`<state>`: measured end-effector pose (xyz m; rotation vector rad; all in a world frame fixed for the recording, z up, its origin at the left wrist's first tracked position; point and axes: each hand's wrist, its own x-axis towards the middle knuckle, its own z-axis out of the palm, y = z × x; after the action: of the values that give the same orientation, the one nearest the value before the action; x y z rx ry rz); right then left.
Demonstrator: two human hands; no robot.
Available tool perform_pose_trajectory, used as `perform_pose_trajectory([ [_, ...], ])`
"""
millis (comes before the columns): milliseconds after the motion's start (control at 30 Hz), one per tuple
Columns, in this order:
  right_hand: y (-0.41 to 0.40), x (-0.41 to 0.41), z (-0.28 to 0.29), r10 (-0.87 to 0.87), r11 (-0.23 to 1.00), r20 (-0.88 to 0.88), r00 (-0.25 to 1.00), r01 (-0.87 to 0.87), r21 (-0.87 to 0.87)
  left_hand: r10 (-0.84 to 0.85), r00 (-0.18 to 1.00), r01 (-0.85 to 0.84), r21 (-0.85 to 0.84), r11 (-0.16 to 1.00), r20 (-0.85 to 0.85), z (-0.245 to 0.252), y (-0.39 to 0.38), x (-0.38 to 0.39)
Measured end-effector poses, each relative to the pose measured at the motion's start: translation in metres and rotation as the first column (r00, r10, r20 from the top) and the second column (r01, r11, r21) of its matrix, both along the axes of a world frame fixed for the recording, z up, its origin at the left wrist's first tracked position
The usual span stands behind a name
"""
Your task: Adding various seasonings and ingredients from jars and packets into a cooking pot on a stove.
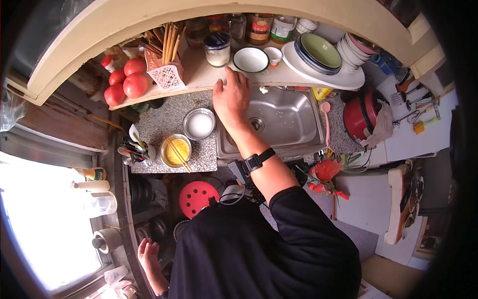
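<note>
My right hand (233,95) reaches over the sink's left edge to the shelf, its fingers apart and nothing seen in it. Its fingertips are near the base of a dark-lidded glass jar (217,56) with white contents; whether they touch it, I cannot tell. Right of them stands a white enamel bowl (251,59) with a dark rim. On the speckled counter below are a steel bowl (185,125) of something white and another steel bowl (163,155) of beaten egg, with wooden chopsticks (177,154) laid across it. My left hand (148,256) hangs low at the left, fingers loosely spread.
Tomatoes (135,85) and a pink chopstick holder (167,77) occupy the shelf's left end. Stacked dishes (320,52) stand to the right. Below lies a steel sink (283,127), with a red cooker (359,116) beyond it. A red stool (198,198) is below the counter.
</note>
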<state>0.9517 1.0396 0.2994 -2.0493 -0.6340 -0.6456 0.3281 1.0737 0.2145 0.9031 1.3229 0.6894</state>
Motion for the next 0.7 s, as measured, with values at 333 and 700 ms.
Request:
perform_pose_trajectory([
  [333,-0.010,0.016,0.002,-0.075,0.997,-0.019,0.997,0.076,0.012,-0.038,0.997,0.037,-0.014,0.999,-0.067,0.007,0.005,0.024],
  [700,-0.019,0.016,0.039,0.056,0.947,0.012,0.998,-0.057,0.315,-0.100,0.991,0.098,-0.032,0.995,-0.087,0.017,0.009,0.051],
])
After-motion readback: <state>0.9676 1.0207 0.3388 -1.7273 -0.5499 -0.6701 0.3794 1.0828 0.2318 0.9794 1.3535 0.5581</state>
